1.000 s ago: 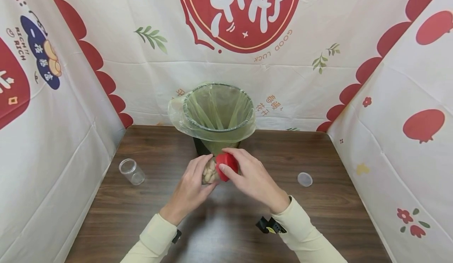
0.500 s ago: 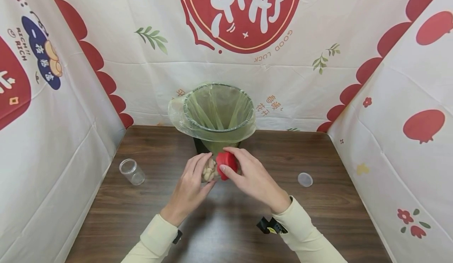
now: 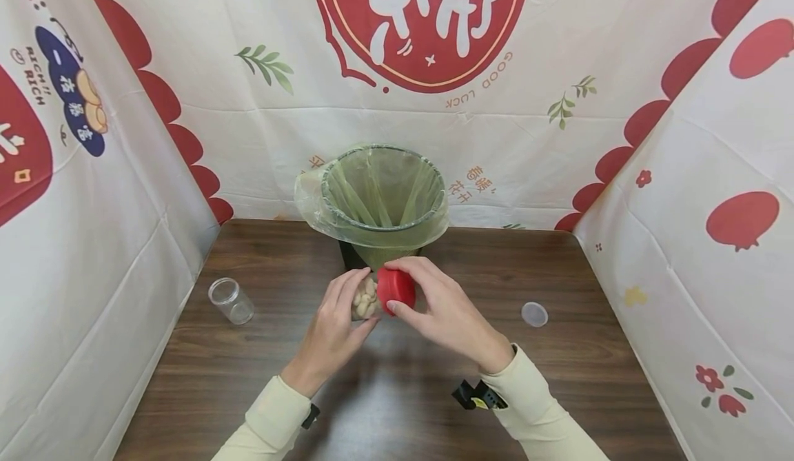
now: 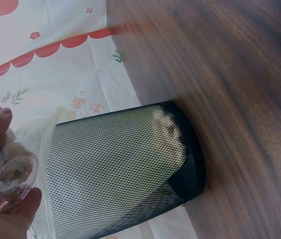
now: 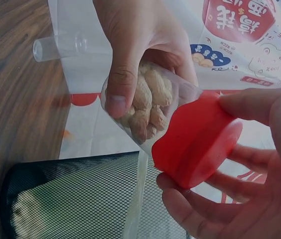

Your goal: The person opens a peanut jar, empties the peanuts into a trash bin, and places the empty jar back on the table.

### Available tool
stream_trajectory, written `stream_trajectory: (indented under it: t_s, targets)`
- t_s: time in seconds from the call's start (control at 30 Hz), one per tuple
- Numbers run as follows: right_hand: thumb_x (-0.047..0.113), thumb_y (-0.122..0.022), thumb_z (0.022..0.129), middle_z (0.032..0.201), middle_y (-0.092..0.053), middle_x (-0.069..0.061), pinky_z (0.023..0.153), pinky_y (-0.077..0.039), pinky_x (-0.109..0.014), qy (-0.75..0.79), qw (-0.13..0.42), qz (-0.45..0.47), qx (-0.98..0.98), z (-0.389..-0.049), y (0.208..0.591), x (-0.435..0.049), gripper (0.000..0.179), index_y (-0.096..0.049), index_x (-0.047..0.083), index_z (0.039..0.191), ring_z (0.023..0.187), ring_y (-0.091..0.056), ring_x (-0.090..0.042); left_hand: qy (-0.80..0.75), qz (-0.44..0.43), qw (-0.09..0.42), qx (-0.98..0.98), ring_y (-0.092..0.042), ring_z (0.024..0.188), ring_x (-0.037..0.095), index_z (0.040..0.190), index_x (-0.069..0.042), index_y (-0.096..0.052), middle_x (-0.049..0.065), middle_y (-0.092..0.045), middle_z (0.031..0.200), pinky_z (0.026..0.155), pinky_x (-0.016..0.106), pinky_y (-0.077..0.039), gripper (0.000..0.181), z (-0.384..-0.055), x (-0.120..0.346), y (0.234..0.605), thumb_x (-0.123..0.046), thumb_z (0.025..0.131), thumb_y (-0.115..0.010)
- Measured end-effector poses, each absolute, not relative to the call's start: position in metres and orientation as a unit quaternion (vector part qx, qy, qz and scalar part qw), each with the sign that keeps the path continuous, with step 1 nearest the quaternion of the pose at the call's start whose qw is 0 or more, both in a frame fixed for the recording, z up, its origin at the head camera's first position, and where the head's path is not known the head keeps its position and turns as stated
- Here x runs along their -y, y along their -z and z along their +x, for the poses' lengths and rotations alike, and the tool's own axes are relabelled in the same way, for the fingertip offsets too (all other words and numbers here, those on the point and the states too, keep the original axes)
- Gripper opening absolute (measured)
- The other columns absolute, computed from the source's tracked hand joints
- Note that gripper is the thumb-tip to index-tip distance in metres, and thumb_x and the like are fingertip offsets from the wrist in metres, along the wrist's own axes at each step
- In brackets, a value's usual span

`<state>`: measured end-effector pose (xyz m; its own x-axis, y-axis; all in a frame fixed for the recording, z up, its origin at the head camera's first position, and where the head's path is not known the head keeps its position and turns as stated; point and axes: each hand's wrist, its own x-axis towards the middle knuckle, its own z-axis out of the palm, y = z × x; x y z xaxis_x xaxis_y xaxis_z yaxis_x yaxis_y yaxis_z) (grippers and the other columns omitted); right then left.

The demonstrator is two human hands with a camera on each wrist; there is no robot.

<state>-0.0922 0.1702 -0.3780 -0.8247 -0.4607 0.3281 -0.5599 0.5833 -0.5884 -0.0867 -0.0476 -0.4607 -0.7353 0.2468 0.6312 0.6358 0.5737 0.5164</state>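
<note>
- So the left hand [image 3: 331, 320] had its fingers and thumb wrapped around a clear jar [image 5: 143, 112], with peanuts in shells [image 5: 155, 82] packed inside.
- The right hand [image 3: 449, 313] was clamped on a red lid [image 5: 200, 142], thumb on one side, fingertips on the other.
- That lid sat over the jar's mouth, the whole thing tilted and held up off the table [image 3: 205, 392]. Couldn't tell how tightly it was seated, tbh.
- All this was going on around the middle of the table, just in front of a black mesh bin [image 4: 110, 164].
- The bin stood in the middle of the table's back edge, with a see-through yellowish-green liner [image 3: 384, 237] folded over its rim.
- Something pale tan showed through the mesh down at the bottom, too blurry to name.
- A second clear jar [image 3: 232, 302] stood upright near the left edge.
- A small translucent disc [image 3: 535, 314] lay flat toward the right edge.
- Behind it all hung a white printed cloth [image 3: 428, 134].
</note>
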Motion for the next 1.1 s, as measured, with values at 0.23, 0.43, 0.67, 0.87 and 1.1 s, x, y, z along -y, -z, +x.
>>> stream_trajectory:
  t_s: [0.23, 0.43, 0.67, 0.87, 1.1]
  targets:
    - [0.021, -0.083, 0.095, 0.147, -0.060, 0.002, 0.107, -0.059, -0.038, -0.342, 0.068, 0.322, 0.880, -0.0942, 0.3767, -0.1722, 0.057, -0.060, 0.017, 0.146, 0.133, -0.060, -0.014, 0.386, -0.255, 0.246, 0.852, -0.061, 0.130, 0.032, 0.149, -0.001, -0.054, 0.020, -0.059, 0.144, 0.106, 0.046, -0.060, 0.087, -0.0863, 0.0485, 0.4589, -0.001, 0.074, -0.098]
    - [0.034, -0.081, 0.097, 0.156, -0.056, -0.001, 0.114, -0.054, -0.043, -0.332, 0.052, 0.308, 0.890, -0.0949, 0.3766, -0.1740, 0.073, -0.050, 0.016, 0.160, 0.141, -0.057, -0.017, 0.373, -0.264, 0.282, 0.843, -0.060, 0.132, 0.034, 0.146, 0.002, -0.057, 0.020, -0.061, 0.142, 0.110, 0.042, -0.056, 0.083, -0.0882, 0.0477, 0.4584, 0.006, 0.073, -0.096]
    - [0.030, -0.076, 0.101, 0.148, -0.065, -0.008, 0.105, -0.058, -0.046, -0.344, 0.039, 0.274, 0.897, -0.0953, 0.3758, -0.1735, 0.064, -0.053, 0.008, 0.156, 0.123, -0.069, -0.022, 0.360, -0.284, 0.327, 0.827, -0.058, 0.133, 0.038, 0.143, 0.004, -0.059, 0.023, -0.061, 0.141, 0.126, 0.022, -0.036, 0.079, -0.0889, 0.0467, 0.4581, 0.012, 0.072, -0.093]
    - [0.019, -0.077, 0.099, 0.139, -0.069, -0.009, 0.095, -0.063, -0.042, -0.355, 0.040, 0.279, 0.891, -0.0954, 0.3769, -0.1739, 0.054, -0.059, 0.006, 0.149, 0.114, -0.069, -0.020, 0.357, -0.283, 0.333, 0.826, -0.059, 0.134, 0.038, 0.144, 0.003, -0.060, 0.022, -0.062, 0.141, 0.125, 0.024, -0.039, 0.082, -0.0888, 0.0462, 0.4566, 0.013, 0.070, -0.093]
    - [0.026, -0.080, 0.097, 0.136, -0.068, -0.004, 0.092, -0.062, -0.037, -0.345, 0.050, 0.283, 0.894, -0.0944, 0.3760, -0.1739, 0.055, -0.061, 0.011, 0.147, 0.113, -0.066, -0.016, 0.360, -0.275, 0.324, 0.830, -0.060, 0.133, 0.035, 0.144, 0.002, -0.060, 0.021, -0.062, 0.140, 0.120, 0.031, -0.047, 0.079, -0.0876, 0.0460, 0.4561, 0.009, 0.072, -0.093]
